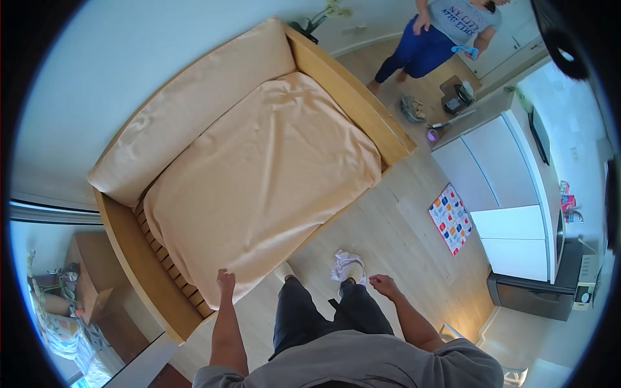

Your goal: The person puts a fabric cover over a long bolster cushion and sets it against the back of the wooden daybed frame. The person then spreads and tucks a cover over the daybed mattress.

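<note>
A peach-coloured sheet [259, 174] covers the mattress of a wooden sofa bed [136, 265], wrinkled near the far right corner. My left hand [226, 282] is held over the near edge of the sheet with its fingers curled closed, nothing visible in it. To the right, my right hand [384, 286] hangs above the floor beside my leg, fingers loosely curled in and holding nothing I can see. A crumpled whitish cloth [347, 265] lies on the floor around my right foot. Along the wall side rests a long matching bolster cushion [194, 110].
Another person [433, 39] stands beyond the bed, a blue item in one hand. Shoes or a bag [412, 108] lie near them. White cabinets [495, 174] line the right, with a patterned mat [451, 218] before them. A cardboard box [97, 278] stands at left.
</note>
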`<state>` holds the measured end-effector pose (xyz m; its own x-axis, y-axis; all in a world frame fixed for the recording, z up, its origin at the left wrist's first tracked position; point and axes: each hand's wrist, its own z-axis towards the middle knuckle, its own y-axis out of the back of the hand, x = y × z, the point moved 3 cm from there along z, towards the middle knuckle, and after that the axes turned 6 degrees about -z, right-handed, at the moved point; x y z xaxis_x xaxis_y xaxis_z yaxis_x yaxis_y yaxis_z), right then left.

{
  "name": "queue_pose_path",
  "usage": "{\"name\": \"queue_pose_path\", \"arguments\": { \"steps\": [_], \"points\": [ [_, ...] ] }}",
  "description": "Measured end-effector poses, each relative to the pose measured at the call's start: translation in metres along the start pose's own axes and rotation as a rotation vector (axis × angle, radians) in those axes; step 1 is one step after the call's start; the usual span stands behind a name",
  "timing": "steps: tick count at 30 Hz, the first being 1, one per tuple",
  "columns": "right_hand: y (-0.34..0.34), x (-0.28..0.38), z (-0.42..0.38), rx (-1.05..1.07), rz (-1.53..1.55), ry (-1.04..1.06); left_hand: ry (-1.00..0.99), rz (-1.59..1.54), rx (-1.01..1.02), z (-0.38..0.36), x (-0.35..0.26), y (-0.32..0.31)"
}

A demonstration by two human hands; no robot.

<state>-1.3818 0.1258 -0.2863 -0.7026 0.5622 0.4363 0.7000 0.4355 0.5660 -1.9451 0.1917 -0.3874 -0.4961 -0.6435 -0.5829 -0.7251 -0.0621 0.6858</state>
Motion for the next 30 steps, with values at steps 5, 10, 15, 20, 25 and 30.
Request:
{"name": "queue_pose_path", "arguments": {
  "steps": [5, 10, 15, 20, 25, 30],
  "points": [
    [0.024, -0.005, 0.062, -0.036, -0.127, 0.187, -0.413, 0.022, 0.038, -0.008, -0.076, -0.073],
    [0.031, 0.068, 0.169, -0.181, -0.152, 0.363, -0.497, 0.224, 0.09, 0.037, -0.119, -0.098],
    [0.004, 0.165, 0.265, -0.405, -0.31, 0.64, -0.498, 0.416, 0.109, 0.186, -0.186, -0.103],
    [-0.02, 0.184, 0.327, -0.44, -0.701, 0.372, -0.402, 0.634, 0.073, 0.327, -0.233, -0.1],
    [-0.013, 0.161, 0.333, -0.348, -0.807, 0.071, -0.539, 0.536, 0.093, 0.403, -0.202, -0.086],
    [-0.001, 0.164, 0.33, -0.352, -0.896, 0.102, -0.776, 0.536, 0.1, 0.42, -0.193, -0.082]
  ]
}}
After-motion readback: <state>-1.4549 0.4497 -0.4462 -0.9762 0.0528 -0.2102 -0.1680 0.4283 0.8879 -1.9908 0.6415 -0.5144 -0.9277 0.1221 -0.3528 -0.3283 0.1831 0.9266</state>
